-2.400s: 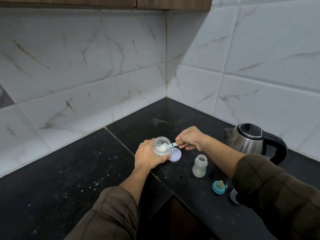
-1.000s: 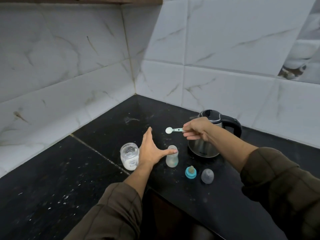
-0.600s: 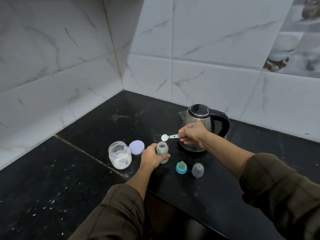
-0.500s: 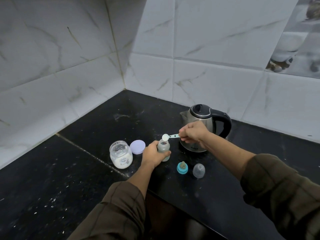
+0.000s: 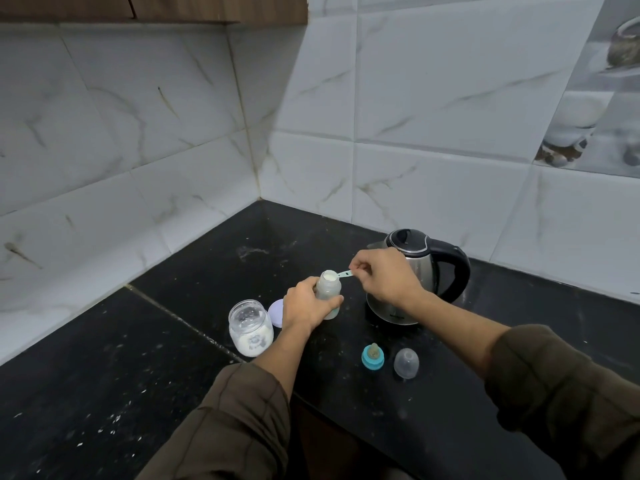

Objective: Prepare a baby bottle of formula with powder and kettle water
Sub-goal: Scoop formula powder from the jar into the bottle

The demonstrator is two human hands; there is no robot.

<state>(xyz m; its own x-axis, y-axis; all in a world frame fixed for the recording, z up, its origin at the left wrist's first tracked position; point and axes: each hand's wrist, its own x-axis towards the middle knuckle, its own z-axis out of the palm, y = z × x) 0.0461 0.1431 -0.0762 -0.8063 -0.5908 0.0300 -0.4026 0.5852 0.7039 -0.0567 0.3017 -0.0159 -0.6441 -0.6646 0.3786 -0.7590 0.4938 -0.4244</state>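
Note:
My left hand [image 5: 304, 308] grips the small translucent baby bottle [image 5: 328, 289], which stands upright on the black counter [image 5: 104, 375]. My right hand [image 5: 384, 278] pinches the handle of a pale green scoop [image 5: 337, 274]. The scoop's bowl, full of white powder, sits right at the bottle's open mouth. The open glass powder jar [image 5: 250, 328] stands to the left of the bottle. A steel kettle [image 5: 412, 268] with a black lid and handle is behind my right hand.
A lilac jar lid [image 5: 276, 311] lies between the jar and my left hand. The teal teat ring [image 5: 373, 356] and the clear bottle cap [image 5: 406, 362] lie near the counter's front edge. Tiled walls close the corner behind.
My left hand let go of the jar and took hold of the bottle. My right hand carried the filled scoop from the jar to the bottle's mouth. The camera view swung right.

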